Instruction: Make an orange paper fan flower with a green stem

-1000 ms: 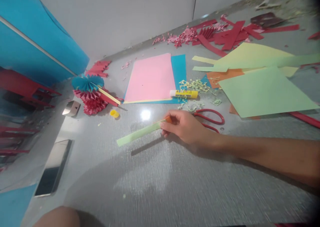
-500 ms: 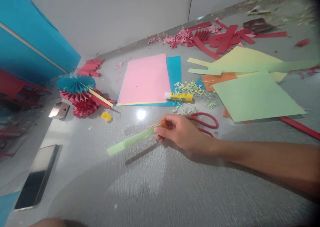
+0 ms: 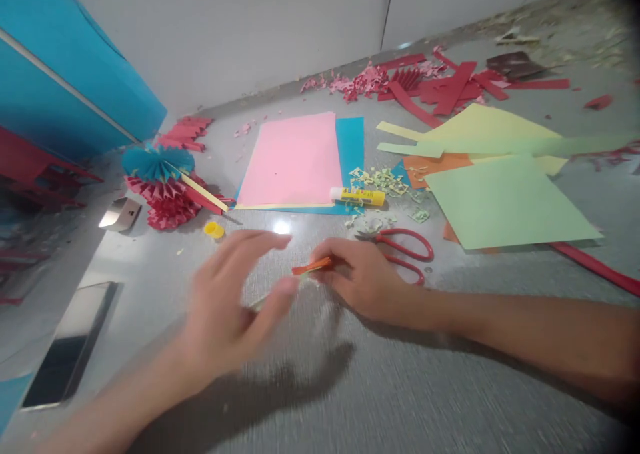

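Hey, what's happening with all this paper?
A person's right hand pinches a narrow orange paper strip, and their blurred left hand hovers open beside it. Red-handled metal scissors lie just behind the right hand, near a yellow glue stick and a pink paper sheet.

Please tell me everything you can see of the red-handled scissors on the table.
The red-handled scissors have two glossy, plastic-looking loop handles and slim grey metal blades that look closed. They lie flat on the grey tabletop, blades pointing left beside pale green paper scraps. The right hand is just left of the lower loop; whether it touches them cannot be told.
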Demonstrator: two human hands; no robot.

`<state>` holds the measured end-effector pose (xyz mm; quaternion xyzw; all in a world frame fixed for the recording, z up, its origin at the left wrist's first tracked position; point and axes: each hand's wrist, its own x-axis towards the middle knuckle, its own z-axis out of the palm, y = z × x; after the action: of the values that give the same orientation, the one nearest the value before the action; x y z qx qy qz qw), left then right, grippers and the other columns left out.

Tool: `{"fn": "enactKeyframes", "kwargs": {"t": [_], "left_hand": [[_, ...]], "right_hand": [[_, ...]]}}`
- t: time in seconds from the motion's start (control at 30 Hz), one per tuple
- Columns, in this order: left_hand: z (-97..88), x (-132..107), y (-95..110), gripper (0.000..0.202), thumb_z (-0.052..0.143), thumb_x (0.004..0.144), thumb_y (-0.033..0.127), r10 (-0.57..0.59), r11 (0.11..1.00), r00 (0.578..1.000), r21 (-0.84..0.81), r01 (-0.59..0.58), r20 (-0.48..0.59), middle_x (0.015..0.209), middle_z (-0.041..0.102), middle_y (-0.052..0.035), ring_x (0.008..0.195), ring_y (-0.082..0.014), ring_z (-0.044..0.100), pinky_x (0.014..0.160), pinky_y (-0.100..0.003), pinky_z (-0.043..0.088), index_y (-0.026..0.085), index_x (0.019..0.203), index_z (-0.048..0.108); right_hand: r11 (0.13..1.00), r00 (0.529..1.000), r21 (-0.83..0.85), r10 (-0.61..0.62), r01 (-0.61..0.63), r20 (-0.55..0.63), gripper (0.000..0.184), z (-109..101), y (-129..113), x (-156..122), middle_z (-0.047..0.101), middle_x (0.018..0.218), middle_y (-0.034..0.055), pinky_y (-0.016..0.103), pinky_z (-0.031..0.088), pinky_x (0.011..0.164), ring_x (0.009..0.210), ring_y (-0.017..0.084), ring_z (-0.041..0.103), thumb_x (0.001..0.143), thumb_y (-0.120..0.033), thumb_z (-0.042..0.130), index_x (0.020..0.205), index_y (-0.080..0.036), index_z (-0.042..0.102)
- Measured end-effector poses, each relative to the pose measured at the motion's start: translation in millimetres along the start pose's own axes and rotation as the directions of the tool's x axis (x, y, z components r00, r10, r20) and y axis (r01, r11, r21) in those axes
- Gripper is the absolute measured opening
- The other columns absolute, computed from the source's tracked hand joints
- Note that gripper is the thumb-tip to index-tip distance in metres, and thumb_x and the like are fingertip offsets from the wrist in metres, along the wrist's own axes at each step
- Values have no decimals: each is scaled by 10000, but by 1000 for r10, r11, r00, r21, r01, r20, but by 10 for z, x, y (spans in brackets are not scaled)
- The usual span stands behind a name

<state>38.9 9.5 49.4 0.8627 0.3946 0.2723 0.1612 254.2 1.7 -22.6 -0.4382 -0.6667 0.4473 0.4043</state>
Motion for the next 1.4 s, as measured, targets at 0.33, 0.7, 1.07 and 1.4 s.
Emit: {"fn": "enactKeyframes", "kwargs": {"t": [0.33, 0.7, 1.07, 1.4], "left_hand": [[319, -179, -239, 165, 634, 930, 136, 355, 897, 935, 288, -336, -15, 976, 773, -65, 913, -218, 721, 798, -361, 552, 176, 1086, 672], [368, -194, -140, 79, 583, 929, 123, 260, 941, 964, 211, -265, 50, 874, 735, -69, 752, -195, 678, 678, -334, 547, 142, 951, 656], [381, -221, -160, 131, 533, 960, 133, 202, 955, 974, 201, -219, 103, 812, 703, -60, 696, -189, 650, 624, -328, 526, 132, 912, 655], [402, -218, -192, 131, 554, 955, 135, 174, 966, 980, 175, -188, 94, 788, 690, -37, 685, -165, 636, 620, -298, 491, 145, 892, 668]], "right_hand": [[951, 953, -67, -303, 303, 17, 131, 8, 63, -30, 731, 980, 28, 286, 527, 804, 902, 154, 677, 918, -129, 622, 1005, -218, 661], [958, 967, -142, -236, 249, 99, 107, -8, -16, -42, 708, 840, 0, 230, 460, 671, 734, 113, 622, 932, -116, 599, 903, -193, 667], [971, 979, -155, -167, 184, 118, 45, -20, -17, -36, 694, 822, -11, 232, 442, 667, 732, 109, 607, 940, -198, 646, 897, -196, 659], [973, 980, -155, -153, 172, 126, 53, -12, -20, -21, 702, 848, -4, 237, 436, 664, 742, 110, 604, 920, -147, 635, 903, -192, 656]]}}
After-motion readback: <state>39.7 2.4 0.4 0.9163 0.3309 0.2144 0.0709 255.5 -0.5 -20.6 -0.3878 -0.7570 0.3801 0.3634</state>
